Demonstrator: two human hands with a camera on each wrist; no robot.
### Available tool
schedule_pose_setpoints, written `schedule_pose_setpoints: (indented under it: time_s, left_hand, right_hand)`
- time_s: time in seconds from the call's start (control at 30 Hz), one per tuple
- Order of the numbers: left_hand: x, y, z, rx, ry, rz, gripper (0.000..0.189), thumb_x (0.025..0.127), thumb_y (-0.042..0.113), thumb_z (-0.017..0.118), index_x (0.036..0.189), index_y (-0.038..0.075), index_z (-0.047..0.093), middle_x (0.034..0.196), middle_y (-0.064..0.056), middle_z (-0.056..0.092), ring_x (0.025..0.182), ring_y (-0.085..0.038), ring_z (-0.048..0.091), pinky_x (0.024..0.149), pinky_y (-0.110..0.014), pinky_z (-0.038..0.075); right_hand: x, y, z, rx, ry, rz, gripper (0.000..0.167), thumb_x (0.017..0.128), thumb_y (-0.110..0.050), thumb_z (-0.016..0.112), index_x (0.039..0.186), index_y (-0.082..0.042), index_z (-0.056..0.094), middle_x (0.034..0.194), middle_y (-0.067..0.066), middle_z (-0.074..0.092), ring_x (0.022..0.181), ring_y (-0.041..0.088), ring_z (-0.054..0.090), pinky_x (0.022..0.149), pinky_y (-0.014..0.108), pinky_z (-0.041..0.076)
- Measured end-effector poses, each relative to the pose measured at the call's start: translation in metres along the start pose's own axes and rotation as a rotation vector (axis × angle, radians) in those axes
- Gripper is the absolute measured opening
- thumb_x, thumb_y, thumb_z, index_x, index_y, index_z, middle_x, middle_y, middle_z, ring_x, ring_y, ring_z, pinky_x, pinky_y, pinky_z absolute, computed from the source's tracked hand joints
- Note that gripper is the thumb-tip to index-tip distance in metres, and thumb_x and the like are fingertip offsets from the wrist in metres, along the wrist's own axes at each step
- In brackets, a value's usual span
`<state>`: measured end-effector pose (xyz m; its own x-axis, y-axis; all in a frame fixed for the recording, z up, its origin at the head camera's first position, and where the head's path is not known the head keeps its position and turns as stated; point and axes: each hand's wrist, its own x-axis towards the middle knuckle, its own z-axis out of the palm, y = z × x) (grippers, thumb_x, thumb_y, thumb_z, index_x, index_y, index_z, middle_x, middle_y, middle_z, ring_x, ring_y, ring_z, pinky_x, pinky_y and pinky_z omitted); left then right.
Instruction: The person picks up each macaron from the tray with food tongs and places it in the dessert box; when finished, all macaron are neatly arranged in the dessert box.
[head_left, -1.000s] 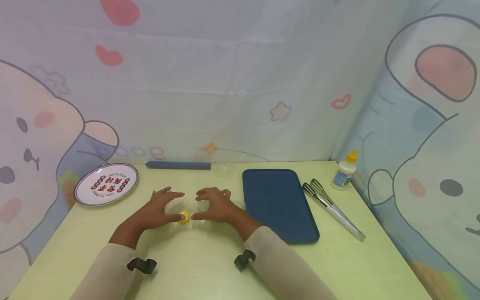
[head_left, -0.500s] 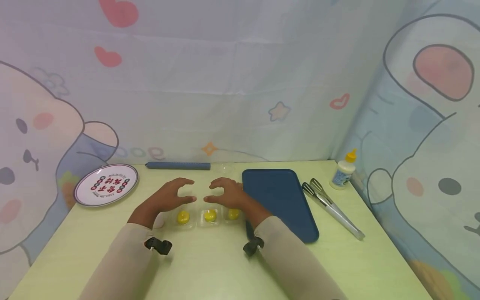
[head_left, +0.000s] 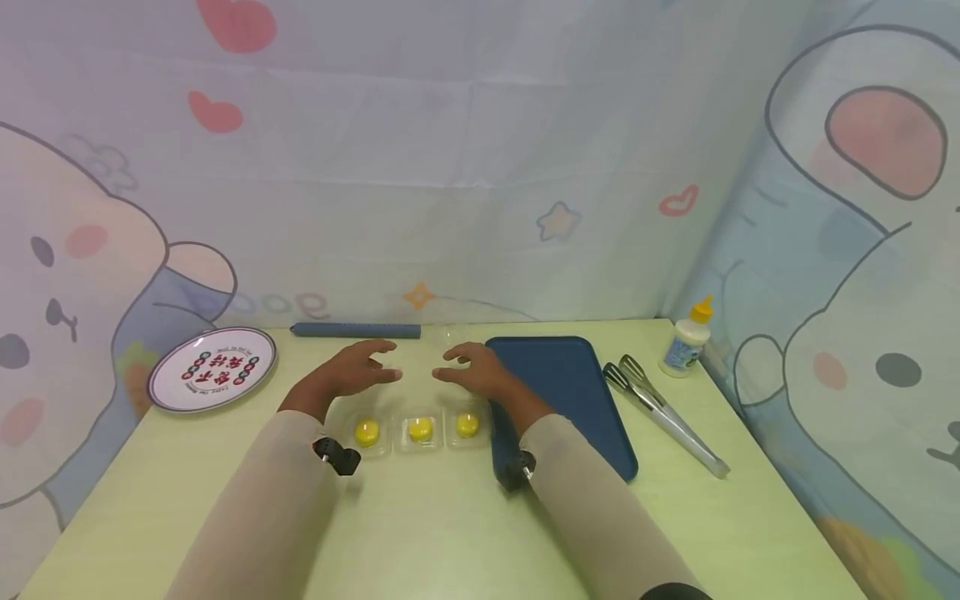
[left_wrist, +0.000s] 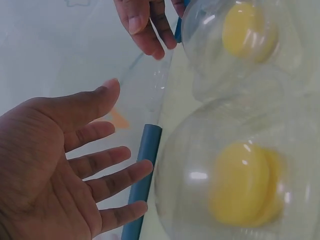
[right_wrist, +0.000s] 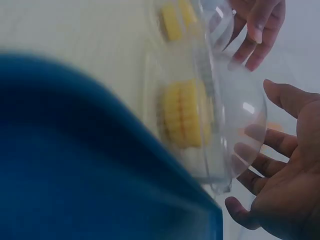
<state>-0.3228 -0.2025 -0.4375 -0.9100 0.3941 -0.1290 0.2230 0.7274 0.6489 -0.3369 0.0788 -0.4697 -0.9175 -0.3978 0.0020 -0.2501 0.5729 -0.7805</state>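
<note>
A row of 3 clear plastic boxes with domed lids stands on the table, each holding a round yellow moulded cake. Ridged sides show on one cake in the right wrist view. Just behind the left box, my left hand hovers with fingers spread and holds nothing. My right hand faces it from behind the right box, also holding nothing, fingers loosely bent. A gap separates the two hands. Domed lids stand beside the left hand's fingers in its wrist view.
A dark blue tray lies partly under my right forearm. Beyond it are metal tongs and a yellow-capped white bottle. A printed oval plate sits at the left. Along the back edge lies a blue bar.
Both hands have moved from around the left box to behind the row, away from me and rightward. The boxes, partly covered before, now show; they stay in place over the last half second.
</note>
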Motion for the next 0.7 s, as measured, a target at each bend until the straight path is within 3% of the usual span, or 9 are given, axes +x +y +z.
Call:
schedule_pose_setpoints:
  time_s: [0.13,0.27,0.43,0.7]
  left_hand:
    - [0.013,0.0,0.0,-0.002,-0.021,-0.042,0.074,0.109,0.038,0.067,0.168,0.005,0.038,0.172,-0.031,0.038,0.152,-0.053,0.048,0.12,-0.066,0.047]
    - [0.024,0.003,0.0,-0.038,-0.032,-0.075,0.077,0.11,0.037,0.065,0.172,0.006,0.03,0.174,-0.03,0.033,0.159,-0.054,0.036,0.124,-0.07,0.039]
    - [0.038,0.01,0.001,-0.057,-0.037,-0.078,0.082,0.11,0.041,0.065,0.173,0.006,0.025,0.176,-0.029,0.03,0.163,-0.053,0.028,0.128,-0.072,0.032]
    - [0.05,0.017,0.008,-0.099,-0.032,-0.115,0.086,0.109,0.04,0.066,0.175,0.009,0.02,0.181,-0.023,0.023,0.167,-0.049,0.021,0.132,-0.071,0.026]
  right_hand:
    - [0.005,0.003,-0.005,-0.002,-0.015,0.024,0.063,0.103,-0.046,0.073,0.149,-0.004,0.065,0.162,0.018,0.055,0.146,0.043,0.058,0.114,0.06,0.054]
    - [0.01,0.004,-0.01,0.017,-0.035,0.046,0.068,0.104,-0.048,0.071,0.154,-0.005,0.06,0.167,0.019,0.05,0.149,0.043,0.054,0.115,0.061,0.053]
    - [0.018,0.007,-0.018,-0.004,-0.026,0.078,0.071,0.104,-0.049,0.07,0.159,-0.006,0.055,0.169,0.017,0.048,0.151,0.042,0.053,0.116,0.06,0.053]
    - [0.025,0.01,-0.029,-0.042,-0.087,0.103,0.08,0.104,-0.052,0.069,0.164,-0.004,0.046,0.172,0.019,0.043,0.158,0.043,0.045,0.124,0.061,0.046]
